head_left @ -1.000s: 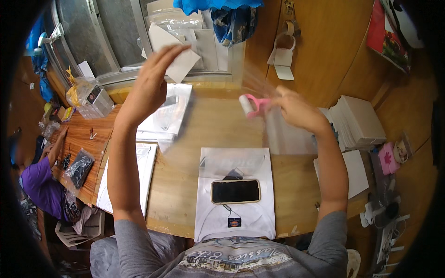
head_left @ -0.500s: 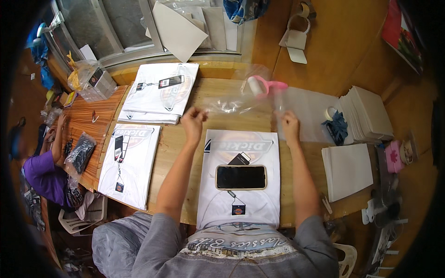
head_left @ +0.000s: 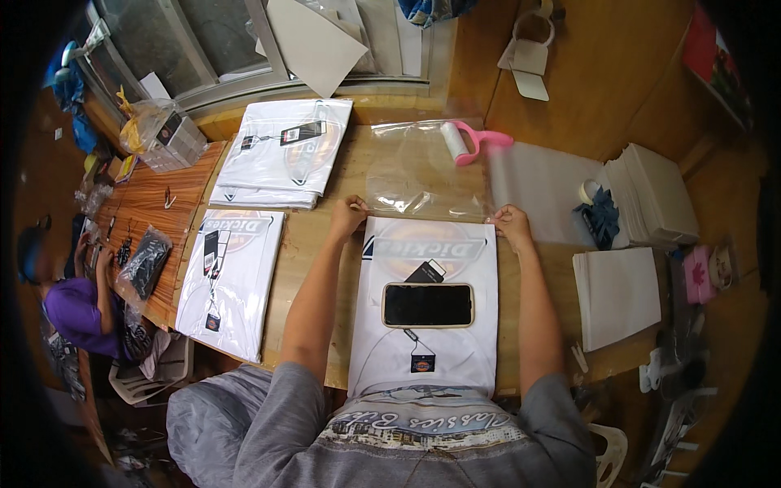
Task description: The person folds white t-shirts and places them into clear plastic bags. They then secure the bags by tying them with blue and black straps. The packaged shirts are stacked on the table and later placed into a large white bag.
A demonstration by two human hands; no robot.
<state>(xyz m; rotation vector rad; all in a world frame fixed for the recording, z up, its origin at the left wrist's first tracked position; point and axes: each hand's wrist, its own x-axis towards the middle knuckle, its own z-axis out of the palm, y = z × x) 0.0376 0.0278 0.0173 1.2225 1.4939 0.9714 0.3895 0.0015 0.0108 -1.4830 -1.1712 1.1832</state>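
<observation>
A clear plastic bag [head_left: 407, 175] lies stretched between my two hands, its near edge along the far end of a folded white T-shirt [head_left: 431, 350]. My left hand [head_left: 350, 215] pinches that edge at the shirt's far left corner. At the far right corner my right hand [head_left: 511, 223] pinches the bag's other side. On the shirt rest a smartphone [head_left: 428, 305] with a dark screen, a black hang tag [head_left: 425, 272] partly under it, and a small dark label [head_left: 422, 363] on a cord. A pink-handled lint roller [head_left: 461, 148] lies at the bag's far right.
Bagged white shirts form a stack [head_left: 277, 154] at back left, with another shirt pile [head_left: 232, 276] nearer. To the right are clear bags [head_left: 545, 191], a cardboard stack [head_left: 651, 195], white sheets [head_left: 622, 293] and a dark blue cloth [head_left: 600, 218]. A person in purple [head_left: 81, 317] works at far left.
The bag has come down from above the table, and its near edge now meets the shirt's far end. Both hands have lowered slightly toward the shirt's corners.
</observation>
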